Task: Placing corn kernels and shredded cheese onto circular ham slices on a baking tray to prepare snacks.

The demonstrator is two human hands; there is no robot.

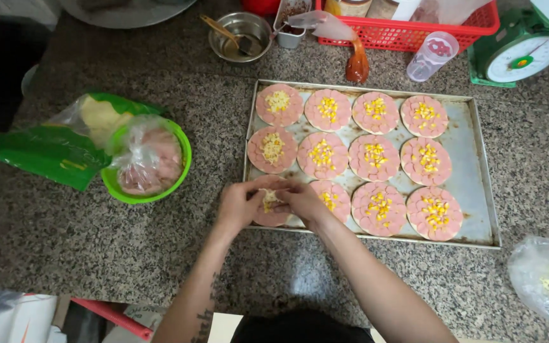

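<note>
Both hands meet over the near-left round [273, 213] of the metal tray [481, 190], the left hand [241, 204] and right hand [300, 200] each with a narrow grip pinching shredded cheese [269, 199] above it. Just beyond the grip lie 11 more rounds topped with pink slices. Left of the grip, a green bowl [149, 159] sits on the tabletop [96, 241].

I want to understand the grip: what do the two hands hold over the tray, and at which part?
Both the left hand and right hand pinch a small clump of pale shredded topping with their fingertips, above the bottom-left round on the tray.
</note>
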